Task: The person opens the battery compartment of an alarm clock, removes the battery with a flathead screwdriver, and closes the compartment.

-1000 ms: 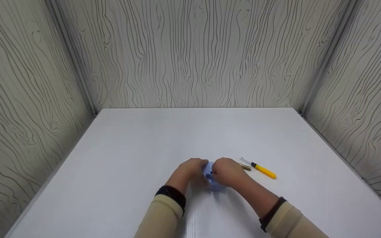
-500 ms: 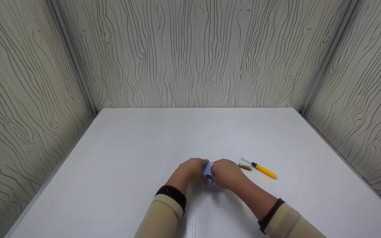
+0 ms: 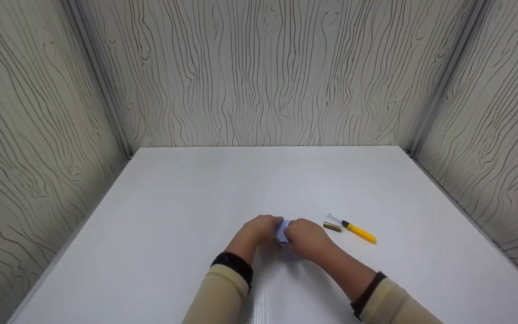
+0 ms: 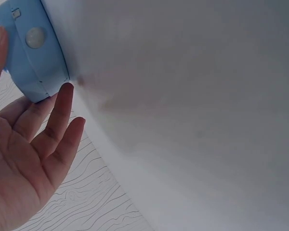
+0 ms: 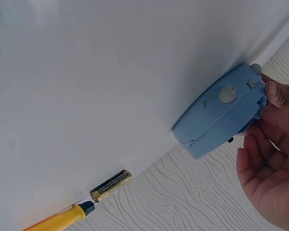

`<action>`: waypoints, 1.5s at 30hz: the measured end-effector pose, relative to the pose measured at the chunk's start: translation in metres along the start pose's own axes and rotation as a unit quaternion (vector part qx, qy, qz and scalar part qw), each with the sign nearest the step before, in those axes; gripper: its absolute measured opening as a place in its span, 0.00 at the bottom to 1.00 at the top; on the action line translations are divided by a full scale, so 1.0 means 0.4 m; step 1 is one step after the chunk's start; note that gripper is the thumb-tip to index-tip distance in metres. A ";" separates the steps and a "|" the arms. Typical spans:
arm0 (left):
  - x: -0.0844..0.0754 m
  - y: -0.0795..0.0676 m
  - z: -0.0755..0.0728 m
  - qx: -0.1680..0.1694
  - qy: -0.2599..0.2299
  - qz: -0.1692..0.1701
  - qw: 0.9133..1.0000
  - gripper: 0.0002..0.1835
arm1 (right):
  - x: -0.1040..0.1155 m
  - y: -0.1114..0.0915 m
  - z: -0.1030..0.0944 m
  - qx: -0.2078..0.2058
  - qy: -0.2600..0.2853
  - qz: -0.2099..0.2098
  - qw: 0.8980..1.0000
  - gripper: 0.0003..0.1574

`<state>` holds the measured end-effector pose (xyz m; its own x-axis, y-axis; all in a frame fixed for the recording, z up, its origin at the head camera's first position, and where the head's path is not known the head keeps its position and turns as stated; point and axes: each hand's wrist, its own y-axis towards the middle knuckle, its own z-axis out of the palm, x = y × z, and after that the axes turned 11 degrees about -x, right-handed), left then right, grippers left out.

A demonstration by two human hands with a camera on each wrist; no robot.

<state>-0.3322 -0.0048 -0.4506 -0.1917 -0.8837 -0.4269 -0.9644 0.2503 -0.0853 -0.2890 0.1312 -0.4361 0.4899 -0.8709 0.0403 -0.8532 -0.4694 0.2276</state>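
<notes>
A light blue plastic device (image 3: pixel 281 232) with rounded sides stands on the white table between both hands. Its side carries a round whitish button (image 5: pixel 227 94). My left hand (image 3: pixel 261 228) grips it from the left; in the left wrist view the thumb lies on one face and some fingers reach behind it. From the right, my right hand (image 3: pixel 308 237) pinches the device's near edge with thumb and bent fingers, and covers part of it. In the right wrist view a small dark peg (image 5: pixel 230 140) sticks out below the body. What exactly the right fingertips pinch is partly hidden.
A gold and black battery (image 3: pixel 332 227) lies on the table just right of the right hand. Beside it is a screwdriver (image 3: pixel 360 233) with a yellow handle, its shaft pointing to the far left. Wood-patterned panels (image 3: pixel 259 72) enclose the table (image 3: pixel 196 189).
My right hand has shifted slightly left and toward the near edge, uncovering the whole battery. The dark gap on the device's top has mostly gone from sight. The left hand stays put.
</notes>
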 end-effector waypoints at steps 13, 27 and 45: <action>-0.006 -0.008 -0.002 -0.002 -0.015 0.000 1.000 0.41 | -0.011 0.000 0.003 0.005 0.024 0.001 1.000 0.03; -0.006 -0.006 -0.006 -0.002 -0.014 -0.001 1.000 0.41 | -0.021 -0.005 -0.005 0.035 0.058 0.013 0.998 0.09; -0.004 -0.015 -0.002 -0.005 -0.011 -0.004 1.000 0.42 | -0.088 -0.017 0.030 0.073 0.082 0.064 0.992 0.56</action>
<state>-0.3260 -0.0052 -0.4486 -0.1804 -0.8763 -0.4468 -0.9675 0.2399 -0.0798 -0.3027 0.1632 -0.4506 0.3878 -0.8949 0.2207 -0.9214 -0.3826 0.0676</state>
